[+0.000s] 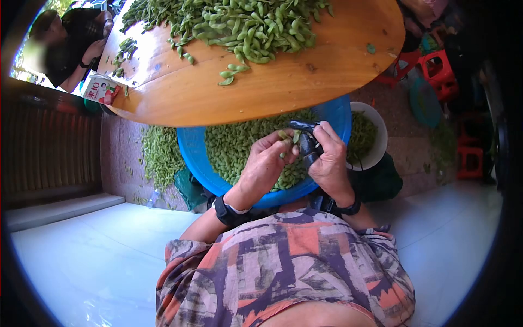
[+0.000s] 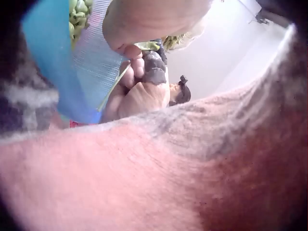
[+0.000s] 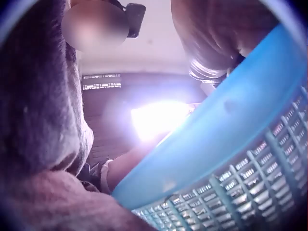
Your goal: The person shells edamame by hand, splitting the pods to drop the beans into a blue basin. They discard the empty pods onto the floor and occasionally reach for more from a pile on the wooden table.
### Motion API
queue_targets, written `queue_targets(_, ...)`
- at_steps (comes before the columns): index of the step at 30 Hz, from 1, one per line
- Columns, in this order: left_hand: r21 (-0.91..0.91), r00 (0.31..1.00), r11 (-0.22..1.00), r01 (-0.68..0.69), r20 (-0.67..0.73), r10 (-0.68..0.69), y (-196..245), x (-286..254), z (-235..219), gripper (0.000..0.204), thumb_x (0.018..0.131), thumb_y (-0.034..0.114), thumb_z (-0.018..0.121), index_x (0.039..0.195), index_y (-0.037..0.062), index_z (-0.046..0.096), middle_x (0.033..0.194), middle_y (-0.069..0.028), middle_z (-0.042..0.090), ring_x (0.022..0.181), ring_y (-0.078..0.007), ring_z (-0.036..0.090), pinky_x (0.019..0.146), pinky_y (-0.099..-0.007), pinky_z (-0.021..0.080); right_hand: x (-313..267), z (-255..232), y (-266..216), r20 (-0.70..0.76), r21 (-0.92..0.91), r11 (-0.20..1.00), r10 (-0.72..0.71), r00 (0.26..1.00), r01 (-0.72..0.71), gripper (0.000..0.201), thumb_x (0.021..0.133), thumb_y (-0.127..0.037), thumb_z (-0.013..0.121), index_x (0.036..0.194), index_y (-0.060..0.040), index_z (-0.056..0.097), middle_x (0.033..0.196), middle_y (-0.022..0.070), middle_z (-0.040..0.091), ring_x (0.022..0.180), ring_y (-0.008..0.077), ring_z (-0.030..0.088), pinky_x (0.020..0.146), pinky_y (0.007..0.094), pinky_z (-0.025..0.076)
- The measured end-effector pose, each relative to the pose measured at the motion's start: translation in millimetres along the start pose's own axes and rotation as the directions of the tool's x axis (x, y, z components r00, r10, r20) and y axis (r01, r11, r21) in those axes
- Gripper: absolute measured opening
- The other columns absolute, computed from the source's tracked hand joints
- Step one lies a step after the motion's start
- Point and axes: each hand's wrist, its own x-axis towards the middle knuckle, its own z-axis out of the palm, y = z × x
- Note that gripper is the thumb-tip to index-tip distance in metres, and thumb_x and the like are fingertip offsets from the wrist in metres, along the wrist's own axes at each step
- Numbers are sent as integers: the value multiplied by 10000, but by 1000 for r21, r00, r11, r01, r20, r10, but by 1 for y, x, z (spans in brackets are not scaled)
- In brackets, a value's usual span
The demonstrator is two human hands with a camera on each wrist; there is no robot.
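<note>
Over the blue plastic basket (image 1: 190, 158), my two hands meet at a green edamame pod (image 1: 296, 136). My left hand (image 1: 262, 162) pinches it between thumb and fingers. From the other side, my right hand (image 1: 331, 163) grips it between a thumb and finger wrapped in black coverings (image 1: 308, 146). In the left wrist view a thin green stalk (image 2: 114, 85) sticks out beside the fingers, and part of a pod (image 2: 147, 45) shows by the dark fingertip. Loose edamame pods (image 1: 231, 150) fill the basket below. The right wrist view shows the basket's side (image 3: 231, 192), with the right fingers hidden.
A wooden table (image 1: 245, 101) ahead carries a large heap of pods (image 1: 245, 27) and a carton (image 1: 101, 89). A white bowl (image 1: 380, 133) stands right of the basket. More pods (image 1: 162, 152) lie on the floor at left. Red stools (image 1: 440, 76) and another person (image 1: 76, 41) are farther off.
</note>
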Motion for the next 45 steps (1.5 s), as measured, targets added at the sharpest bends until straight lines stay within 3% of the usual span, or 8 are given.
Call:
queue_targets(4,323,993,940,-112,76,92,3,-1,6,213,957,44,561,1151,-7,632,912,-65,657,779,-119,592,712,-251,480,-6,-28,-7,370,541,606,450,812,-583,264,947,-68,557,1199,-12,613,852,30,622,586,54,588,466,171,424)
queue_targets(15,808,957,521,-276,177,231,13,3,18,188,944,-13,558,1099,-18,663,763,0,618,638,-52,526,575,-213,444,-10,-40,16,491,774,286,290,821,-564,322,987,-138,517,1274,3,551,842,45,616,623,73,590,484,181,449)
queue_targets(23,708,976,672,-217,172,134,13,-3,23,236,941,1,560,1169,-12,620,922,-34,679,789,-82,621,666,-227,517,-12,-57,19,509,800,144,352,786,-582,460,948,-258,593,1280,50,516,947,69,594,638,55,495,504,163,410)
queue_targets(28,773,778,-108,-626,629,-4,36,-10,6,210,838,-10,651,1036,46,687,1077,-130,685,947,-292,676,811,-360,550,-28,-120,51,148,767,531,400,904,-361,665,914,-470,613,1283,71,498,965,73,613,601,20,455,445,142,342)
queue_targets(30,785,784,-33,-618,619,39,57,-15,9,184,824,-12,665,1001,34,690,1037,-121,694,937,-277,678,809,-353,550,-28,-147,72,83,637,562,631,772,-528,440,912,-227,635,1262,27,550,997,76,654,606,39,476,444,151,339)
queue_targets(33,879,862,49,-475,454,224,102,-19,12,184,785,-70,645,942,10,697,921,-103,713,867,-228,685,771,-314,539,-48,-162,125,-348,-602,601,395,850,-525,485,792,104,422,1243,19,581,934,142,669,651,157,570,587,272,465)
queue_targets(39,834,629,-451,-319,541,557,166,43,-16,153,795,3,647,942,1,688,828,-105,668,663,-212,638,628,-303,510,-19,-132,85,-297,-247,847,396,869,-471,476,797,115,450,1235,0,594,954,172,691,883,204,656,797,313,496)
queue_targets(45,886,734,-332,-325,458,501,171,53,-15,99,833,-4,647,925,18,676,825,-53,665,667,-148,610,605,-278,501,10,-90,38,-139,-119,914,372,918,-389,345,858,61,516,1169,-23,641,830,57,662,714,96,587,639,245,466)
